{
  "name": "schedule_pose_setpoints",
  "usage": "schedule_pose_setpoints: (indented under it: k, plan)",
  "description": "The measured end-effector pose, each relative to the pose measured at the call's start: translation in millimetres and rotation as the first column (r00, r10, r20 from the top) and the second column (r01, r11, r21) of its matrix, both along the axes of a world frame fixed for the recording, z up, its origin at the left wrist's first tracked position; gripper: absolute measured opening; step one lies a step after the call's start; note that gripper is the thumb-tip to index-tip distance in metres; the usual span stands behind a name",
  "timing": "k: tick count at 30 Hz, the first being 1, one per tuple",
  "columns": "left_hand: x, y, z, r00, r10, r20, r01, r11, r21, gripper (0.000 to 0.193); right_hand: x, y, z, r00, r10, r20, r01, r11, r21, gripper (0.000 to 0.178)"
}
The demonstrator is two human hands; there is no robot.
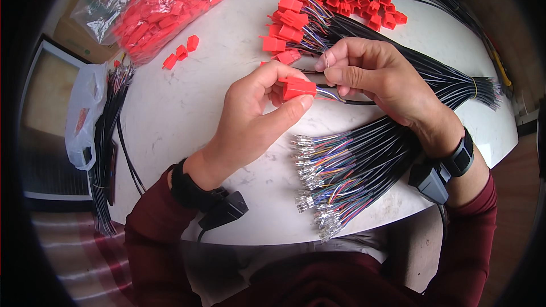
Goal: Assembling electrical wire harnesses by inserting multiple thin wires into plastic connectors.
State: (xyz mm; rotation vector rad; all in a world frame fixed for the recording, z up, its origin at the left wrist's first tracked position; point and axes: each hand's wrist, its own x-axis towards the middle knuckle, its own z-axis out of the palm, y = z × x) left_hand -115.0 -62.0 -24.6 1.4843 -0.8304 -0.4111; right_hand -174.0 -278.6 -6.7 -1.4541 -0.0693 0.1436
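My left hand (256, 108) pinches a red plastic connector housing (299, 88) between thumb and fingers, above the middle of the white table. Thin coloured wires (327, 94) leave the housing's right end and join a black cable passing under my right hand (369, 77). The thumb and forefinger of that hand are closed on a thin wire, whose tip is too small to make out. Just below lies a fanned bundle of black cables (378, 159) with bare metal terminals (310, 165) on their coloured wires. Behind my hands, finished-looking cables carry red housings (284, 28).
A clear bag of red housings (165, 17) lies at the far left, with a few loose housings (181, 53) beside it. More black cables (108, 131) and a white plastic bag (85, 113) hang at the left edge. Tied cable ends (483, 90) reach the right edge.
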Motion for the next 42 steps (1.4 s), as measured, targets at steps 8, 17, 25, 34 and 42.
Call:
schedule_pose_setpoints:
  k: [8,17,25,34,42]
  plan:
    - [2,4,10,0.879,0.024,0.477,-0.101,0.985,0.137,0.022,-1,-1,6,1.0,-0.003,-0.018,0.003,1.0,0.031,0.013]
    - [-2,-5,-1,0.994,0.045,0.095,-0.04,0.998,-0.053,0.016,1,0,3,0.998,-0.009,0.069,0.01,1.0,-0.015,0.012]
    - [4,-1,-3,0.993,0.048,0.108,-0.046,0.999,-0.019,0.02,0,0,2,0.997,-0.031,0.072,0.029,0.999,0.022,0.013]
    - [4,0,-1,0.996,0.027,0.087,-0.028,1.0,0.013,0.025,2,-3,1,0.987,-0.062,0.147,0.074,0.994,-0.082,0.01]
    - [5,0,0,0.997,0.005,0.083,-0.007,1.0,0.015,0.025,2,-1,-1,0.97,-0.074,0.234,0.131,0.962,-0.241,0.008]
